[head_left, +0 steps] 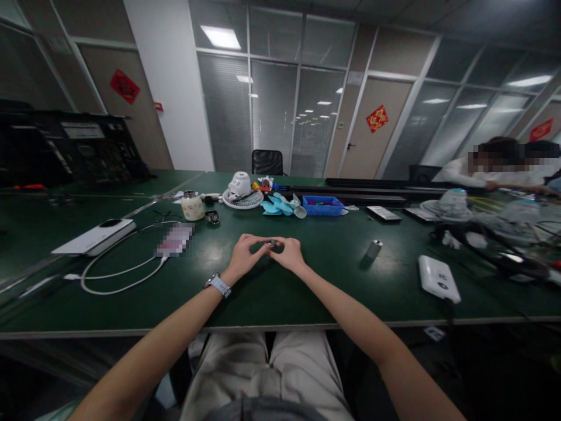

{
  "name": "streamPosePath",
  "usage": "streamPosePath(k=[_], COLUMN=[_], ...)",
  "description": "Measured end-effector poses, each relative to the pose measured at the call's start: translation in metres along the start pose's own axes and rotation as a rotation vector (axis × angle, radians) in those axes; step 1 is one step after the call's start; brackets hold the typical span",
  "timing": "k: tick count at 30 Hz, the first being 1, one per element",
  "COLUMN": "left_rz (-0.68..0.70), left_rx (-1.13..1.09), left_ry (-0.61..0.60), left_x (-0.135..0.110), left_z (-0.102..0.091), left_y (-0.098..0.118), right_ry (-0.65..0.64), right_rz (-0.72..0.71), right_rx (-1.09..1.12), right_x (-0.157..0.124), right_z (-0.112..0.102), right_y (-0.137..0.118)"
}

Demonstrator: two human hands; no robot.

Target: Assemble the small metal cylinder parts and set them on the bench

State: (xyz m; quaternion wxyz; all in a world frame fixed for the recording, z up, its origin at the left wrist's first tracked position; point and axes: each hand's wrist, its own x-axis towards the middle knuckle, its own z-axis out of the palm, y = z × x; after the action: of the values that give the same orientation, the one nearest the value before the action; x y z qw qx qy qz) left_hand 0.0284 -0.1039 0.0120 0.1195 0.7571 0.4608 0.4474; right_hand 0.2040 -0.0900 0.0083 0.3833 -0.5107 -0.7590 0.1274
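My left hand [244,253] and my right hand [289,252] meet above the green table, fingertips pinched together. Between them is a small dark metallic part [272,243], mostly covered by the fingers, so its kind does not show. Both hands are closed on it. To the right a silver metal cylinder [374,249] stands on the tabletop, apart from my hands. Beyond my fingers lie light-blue fan blades [280,204] and a white fan housing on its round grille [243,199].
A blue tray [323,206] holds small items. At left are a cream jar [192,206], a phone [175,238] on a looped white cable and a white flat box [94,237]. A white power bank [439,279] lies right. Two people sit at the far right.
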Motion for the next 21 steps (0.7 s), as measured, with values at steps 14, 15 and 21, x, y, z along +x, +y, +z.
streamPosePath(k=[14, 15, 21], left_rz=[-0.05, -0.059, -0.134], left_rx=[-0.118, -0.125, -0.103], left_ry=[0.119, 0.153, 0.098], left_x=[0.019, 0.019, 0.011], left_z=[0.008, 0.006, -0.013], left_y=[0.004, 0.004, -0.021], right_ry=[-0.076, -0.08, -0.062], right_rz=[0.152, 0.153, 0.178], right_rx=[0.384, 0.387, 0.331], right_x=[0.002, 0.002, 0.001], right_z=[0.023, 0.023, 0.015], right_y=[0.013, 0.014, 0.018])
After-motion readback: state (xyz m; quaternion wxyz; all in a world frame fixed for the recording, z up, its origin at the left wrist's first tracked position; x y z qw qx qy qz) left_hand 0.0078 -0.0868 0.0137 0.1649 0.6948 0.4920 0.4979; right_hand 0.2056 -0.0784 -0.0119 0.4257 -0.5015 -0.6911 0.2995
